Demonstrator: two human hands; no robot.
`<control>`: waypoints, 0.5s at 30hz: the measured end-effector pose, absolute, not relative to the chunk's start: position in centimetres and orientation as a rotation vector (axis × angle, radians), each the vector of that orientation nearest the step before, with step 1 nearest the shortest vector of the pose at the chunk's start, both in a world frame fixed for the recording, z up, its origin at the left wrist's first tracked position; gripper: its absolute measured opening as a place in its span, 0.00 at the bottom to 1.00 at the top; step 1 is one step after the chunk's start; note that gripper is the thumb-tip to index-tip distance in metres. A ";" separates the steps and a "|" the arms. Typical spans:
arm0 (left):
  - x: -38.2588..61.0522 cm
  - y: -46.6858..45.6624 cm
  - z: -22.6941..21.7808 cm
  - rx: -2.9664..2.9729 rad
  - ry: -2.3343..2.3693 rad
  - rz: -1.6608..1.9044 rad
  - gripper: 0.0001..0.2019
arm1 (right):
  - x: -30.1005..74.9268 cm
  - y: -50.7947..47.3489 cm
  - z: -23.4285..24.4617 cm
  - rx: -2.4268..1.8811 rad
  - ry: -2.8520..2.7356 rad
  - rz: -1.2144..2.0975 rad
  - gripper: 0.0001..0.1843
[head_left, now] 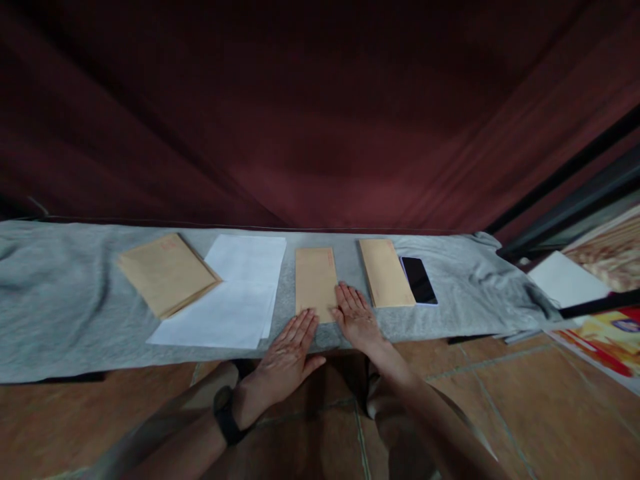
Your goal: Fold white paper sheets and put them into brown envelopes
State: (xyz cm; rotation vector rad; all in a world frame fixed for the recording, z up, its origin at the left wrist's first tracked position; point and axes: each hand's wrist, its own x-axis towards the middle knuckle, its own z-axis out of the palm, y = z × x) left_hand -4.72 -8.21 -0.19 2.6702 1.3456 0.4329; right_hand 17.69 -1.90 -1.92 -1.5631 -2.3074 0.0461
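Dim overall, light source out of view. Dark red cloth curtain (320,133) near black up top, lighter low centre. White paper sheets (235,310) brightest, no harsh glare. Grey cloth-covered worktop (465,280) evenly lit, faint shadows. Terracotta tile floor (505,400) shadowed below. Wide-angle stretch at sides; slightly soft, red print on flat brown paper envelope (315,280) unreadable.

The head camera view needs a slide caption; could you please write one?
Left hand and right hand touch a brown envelope on grey cloth, beside white sheets.
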 end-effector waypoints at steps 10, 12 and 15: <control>-4.5 -8.8 -0.9 2.745 1.587 0.528 0.37 | 18.1 -2.3 0.1 -1.726 -2.192 0.094 0.21; -4.1 -8.2 -0.2 2.732 1.633 0.512 0.32 | 17.8 -2.2 0.7 -1.765 -2.096 0.267 0.16; -3.5 -7.1 1.3 2.706 1.689 0.448 0.21 | 17.3 -1.5 1.1 -1.763 -1.865 0.620 0.11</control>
